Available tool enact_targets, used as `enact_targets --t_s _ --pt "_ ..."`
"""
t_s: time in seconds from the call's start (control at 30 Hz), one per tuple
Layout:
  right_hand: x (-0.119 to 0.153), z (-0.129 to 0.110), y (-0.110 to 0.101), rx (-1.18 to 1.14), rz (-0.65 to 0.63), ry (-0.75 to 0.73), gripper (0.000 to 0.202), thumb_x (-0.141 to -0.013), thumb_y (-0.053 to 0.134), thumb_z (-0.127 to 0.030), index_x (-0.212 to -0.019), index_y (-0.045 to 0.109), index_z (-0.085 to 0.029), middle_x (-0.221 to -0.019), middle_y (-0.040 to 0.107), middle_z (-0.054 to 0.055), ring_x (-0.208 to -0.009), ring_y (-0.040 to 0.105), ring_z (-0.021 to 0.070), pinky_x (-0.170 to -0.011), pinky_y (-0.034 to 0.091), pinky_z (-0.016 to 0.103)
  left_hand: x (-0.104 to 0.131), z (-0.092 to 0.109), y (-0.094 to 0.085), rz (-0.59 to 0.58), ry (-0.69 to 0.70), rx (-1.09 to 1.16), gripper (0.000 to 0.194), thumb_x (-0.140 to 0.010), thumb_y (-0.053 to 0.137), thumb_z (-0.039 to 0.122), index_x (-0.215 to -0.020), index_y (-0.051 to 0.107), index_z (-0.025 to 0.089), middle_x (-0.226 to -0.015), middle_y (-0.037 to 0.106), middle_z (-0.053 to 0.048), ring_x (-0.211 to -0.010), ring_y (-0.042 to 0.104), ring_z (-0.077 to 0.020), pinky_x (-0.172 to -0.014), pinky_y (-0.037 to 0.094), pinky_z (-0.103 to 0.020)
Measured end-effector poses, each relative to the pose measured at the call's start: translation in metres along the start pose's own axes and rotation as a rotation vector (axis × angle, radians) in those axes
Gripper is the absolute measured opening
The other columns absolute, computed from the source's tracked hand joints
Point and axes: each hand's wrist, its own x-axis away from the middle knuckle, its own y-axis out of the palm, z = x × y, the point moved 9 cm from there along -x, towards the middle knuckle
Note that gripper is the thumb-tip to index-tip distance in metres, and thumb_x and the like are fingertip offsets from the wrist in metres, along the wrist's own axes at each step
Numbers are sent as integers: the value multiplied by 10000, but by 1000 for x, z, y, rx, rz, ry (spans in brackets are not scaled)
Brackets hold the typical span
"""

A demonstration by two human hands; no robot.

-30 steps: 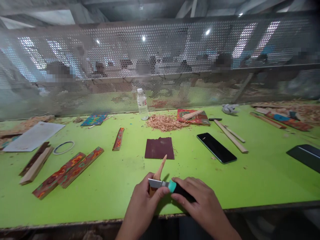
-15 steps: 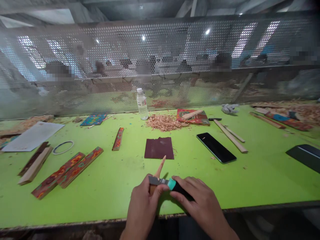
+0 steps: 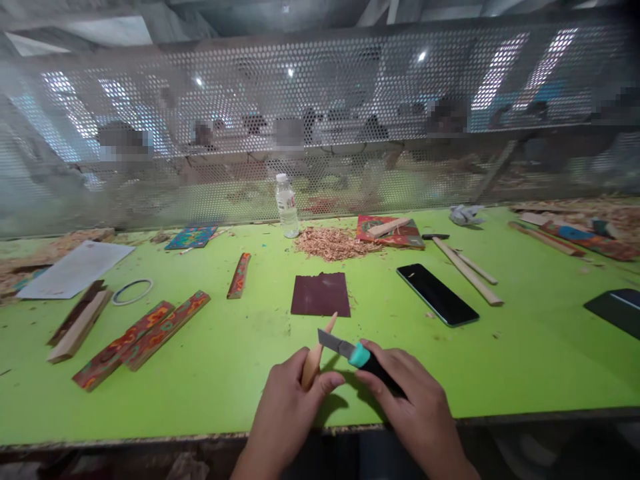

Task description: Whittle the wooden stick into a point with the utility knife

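Observation:
My left hand (image 3: 295, 400) is closed round a small tapered wooden stick (image 3: 312, 363), whose pointed end leans up and away from me. In my right hand (image 3: 413, 397) is a utility knife (image 3: 375, 368) with a black and teal handle. Its blade slants up to the left, beside the upper part of the stick; whether they touch I cannot tell. My left thumb points toward the knife, below the blade. Just beyond the stick's tip lies a dark red sheet (image 3: 320, 295), flat on the green table (image 3: 225, 400).
Behind the sheet are wood shavings (image 3: 333, 244) and a water bottle (image 3: 287, 210). A phone (image 3: 437, 295) and a hammer (image 3: 467, 272) lie at the right. Painted wood strips (image 3: 165, 330) and a ring (image 3: 133, 292) lie at the left. A perforated screen (image 3: 225, 180) stands behind.
The knife blade has lifted from over the stick near my left fingers and now sits further up it. My left thumb has come off the knife. The view has shifted slightly.

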Motion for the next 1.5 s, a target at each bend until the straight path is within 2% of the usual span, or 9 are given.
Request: enact_targets --t_s 0.1,0.23,0.37,0.77,0.87,1.0,1.1,1.33,1.5 --pt "-3 -5 4 -9 -50 -34 368 -1096 578 -479 -1336 694 -225 -1009 788 88 -889 738 244 -792 575 363 3 -2 4 -59 21 49 394 -887 706 541 -759 494 235 -656 431 73 -645 389 -152 -588 281 -271" --pt "-9 -20 6 -45 -152 -117 402 -1102 526 -539 -1282 719 -235 -918 772 49 -810 720 214 -737 565 330 5 1 8 -114 65 137 321 -909 712 504 -850 595 210 -750 548 38 -715 482 -173 -640 340 -273" --pt "-13 -29 5 -60 -202 -159 445 -1110 484 -560 -1238 739 -219 -852 754 39 -750 703 202 -673 549 307 6 7 10 -166 97 170 303 -903 718 438 -770 556 219 -738 554 38 -722 510 -176 -644 356 -267" --pt "-3 -16 9 -14 -94 -126 390 -1092 556 -518 -1300 729 -237 -893 752 46 -806 681 227 -746 499 343 5 4 9 -15 50 -109 305 -969 543 473 -773 576 241 -779 692 -39 -725 598 -237 -678 318 -301" --pt "-1 -14 6 -1 -51 -114 372 -1088 583 -490 -1324 719 -237 -920 758 51 -812 677 232 -770 490 359 4 2 6 22 14 -125 341 -964 542 511 -746 549 248 -730 663 -26 -688 559 -221 -668 305 -299" --pt "2 -8 -3 -9 14 -83 350 -1094 604 -421 -1375 674 -225 -965 768 65 -840 699 230 -801 503 355 2 0 5 54 -27 -146 399 -940 551 541 -688 410 265 -594 500 43 -588 379 -174 -608 234 -294" --pt "3 -5 -5 -16 23 -56 340 -1092 621 -376 -1395 650 -224 -1013 774 72 -880 717 223 -822 520 335 2 -1 7 46 -33 -148 368 -916 588 531 -719 429 264 -591 455 69 -590 331 -165 -596 221 -288" --pt "-9 -19 4 -46 -108 -107 376 -1100 559 -507 -1270 725 -215 -896 776 48 -783 723 208 -713 539 307 6 5 6 -18 116 -97 306 -969 566 531 -864 529 245 -708 561 39 -654 519 -189 -628 295 -280" --pt "-15 -29 4 -54 -181 -154 445 -1106 509 -560 -1199 758 -203 -786 744 21 -681 697 182 -613 520 280 9 7 10 -50 178 -107 365 -1006 552 550 -805 507 248 -729 589 23 -637 591 -192 -606 304 -282"
